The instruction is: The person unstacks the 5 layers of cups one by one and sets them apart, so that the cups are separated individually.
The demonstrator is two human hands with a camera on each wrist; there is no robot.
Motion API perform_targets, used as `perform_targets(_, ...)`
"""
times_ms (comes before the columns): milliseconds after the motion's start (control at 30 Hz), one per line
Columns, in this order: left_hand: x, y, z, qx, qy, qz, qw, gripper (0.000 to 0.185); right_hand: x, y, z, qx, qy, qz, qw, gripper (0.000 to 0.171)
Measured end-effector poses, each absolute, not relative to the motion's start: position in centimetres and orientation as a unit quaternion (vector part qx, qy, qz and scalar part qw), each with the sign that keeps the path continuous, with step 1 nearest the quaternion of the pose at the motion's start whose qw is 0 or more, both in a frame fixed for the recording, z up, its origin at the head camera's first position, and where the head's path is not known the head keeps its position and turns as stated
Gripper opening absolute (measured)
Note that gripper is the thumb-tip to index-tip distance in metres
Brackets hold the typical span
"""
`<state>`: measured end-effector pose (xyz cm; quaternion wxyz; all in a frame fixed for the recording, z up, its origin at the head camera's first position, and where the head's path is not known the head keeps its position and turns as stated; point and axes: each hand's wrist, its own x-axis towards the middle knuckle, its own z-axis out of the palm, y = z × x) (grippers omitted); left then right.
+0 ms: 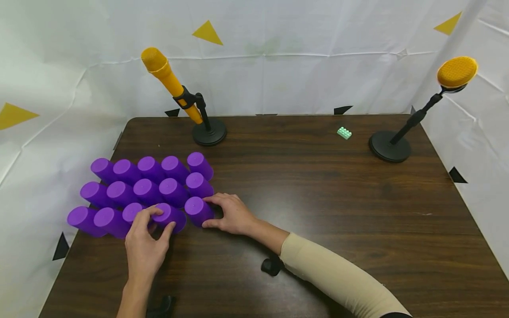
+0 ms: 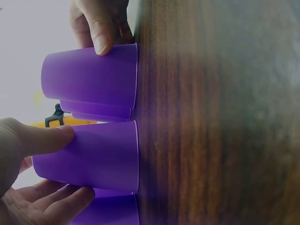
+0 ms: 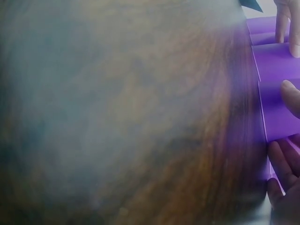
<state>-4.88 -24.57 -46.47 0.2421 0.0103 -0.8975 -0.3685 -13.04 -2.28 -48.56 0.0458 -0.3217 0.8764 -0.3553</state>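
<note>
Upside-down purple cups stand in three rows at the left of the table, bases up. With thumb and fingers my left hand [image 1: 144, 245] holds a front-row cup [image 1: 172, 216] by its sides. At the right end of that row, my right hand [image 1: 232, 215] grips the last cup [image 1: 198, 212] between thumb and fingers. A narrow gap separates these two cups. In the left wrist view, the left-hand cup [image 2: 96, 152] has its rim at the tabletop, as does the right-hand cup [image 2: 93, 75]. The right wrist view catches the right-hand cup [image 3: 281, 110] at its edge.
A yellow microphone [image 1: 169, 79] on a black stand is behind the cups. A round yellow microphone [image 1: 457, 72] stands at the back right. Near it lies a small mint-green toy brick [image 1: 344, 133]. A black object [image 1: 271, 266] lies beside the right forearm on the brown table [image 1: 318, 190].
</note>
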Motion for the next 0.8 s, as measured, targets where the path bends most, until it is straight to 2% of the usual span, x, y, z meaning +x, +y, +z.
perform_targets(500, -4.4, -24.6, -46.2, 0.005, -0.89, -0.379, 0.255, 0.049, -13.2, -1.9, -48.5, -0.327, 0.853, -0.401, 0.064, 0.065)
perform_targets(667, -3.8, -24.4, -44.8, -0.008, -0.886, -0.38, 0.268, 0.051, -13.4, -0.5, -48.1, -0.33, 0.836, -0.432, 0.072, 0.065)
perform_targets(800, -3.7, -24.3, -43.0, -0.028, -0.881, -0.374, 0.287, 0.047, -13.6, 2.2, -47.3, -0.347, 0.835, -0.424, 0.054, 0.064)
